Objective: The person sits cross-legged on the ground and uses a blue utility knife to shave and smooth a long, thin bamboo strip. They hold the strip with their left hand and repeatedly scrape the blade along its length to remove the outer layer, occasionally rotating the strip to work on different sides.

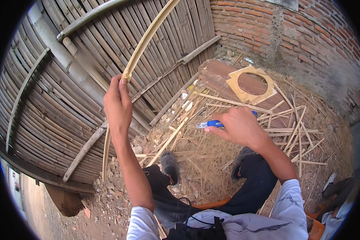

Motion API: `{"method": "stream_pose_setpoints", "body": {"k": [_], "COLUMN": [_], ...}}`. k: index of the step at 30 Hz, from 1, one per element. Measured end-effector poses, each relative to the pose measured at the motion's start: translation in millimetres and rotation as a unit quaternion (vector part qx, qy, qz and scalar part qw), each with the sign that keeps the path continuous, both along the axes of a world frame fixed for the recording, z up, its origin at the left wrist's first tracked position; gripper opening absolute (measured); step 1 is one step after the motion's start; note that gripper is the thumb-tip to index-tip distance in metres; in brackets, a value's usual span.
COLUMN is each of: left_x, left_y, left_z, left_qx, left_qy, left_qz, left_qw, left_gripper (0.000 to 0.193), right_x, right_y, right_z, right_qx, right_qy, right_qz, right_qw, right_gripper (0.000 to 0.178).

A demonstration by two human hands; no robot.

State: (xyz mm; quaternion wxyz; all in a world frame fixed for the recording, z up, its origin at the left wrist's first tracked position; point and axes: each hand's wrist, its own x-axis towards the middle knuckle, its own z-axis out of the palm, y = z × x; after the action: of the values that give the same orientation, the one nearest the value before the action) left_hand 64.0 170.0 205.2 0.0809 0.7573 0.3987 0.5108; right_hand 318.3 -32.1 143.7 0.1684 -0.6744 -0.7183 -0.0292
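Left grip [119,105] holds a bent strip [147,38], right grip [241,125] holds a knife [215,123], which could slip and cut someone if pushed too hard

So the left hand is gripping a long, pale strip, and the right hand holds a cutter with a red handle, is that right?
Not quite: the handle of the cutter is blue, not red, as the head view shows. The right hand does hold it, and the left hand does grip the long, pale strip.
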Motion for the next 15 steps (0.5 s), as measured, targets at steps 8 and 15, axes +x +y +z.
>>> {"method": "stream_pose_setpoints", "body": {"k": [8,15], "left_x": [-67,-59], "left_y": [9,-11], "left_z": [-55,-72], "left_qx": [-0.082,-0.123], "left_qy": [0.068,0.042], "left_qz": [0.011,-0.043], "left_qw": [0.994,0.991], "left_gripper": [0.034,0.035], "right_x": [-171,-184], "right_y": [-36,-65], "right_z": [135,155], "right_qx": [-0.044,-0.053], "right_qy": [-0.185,-0.230], "right_qz": [0.272,0.229], "right_qw": [0.943,0.944], "right_gripper": [0.020,0.021]}}
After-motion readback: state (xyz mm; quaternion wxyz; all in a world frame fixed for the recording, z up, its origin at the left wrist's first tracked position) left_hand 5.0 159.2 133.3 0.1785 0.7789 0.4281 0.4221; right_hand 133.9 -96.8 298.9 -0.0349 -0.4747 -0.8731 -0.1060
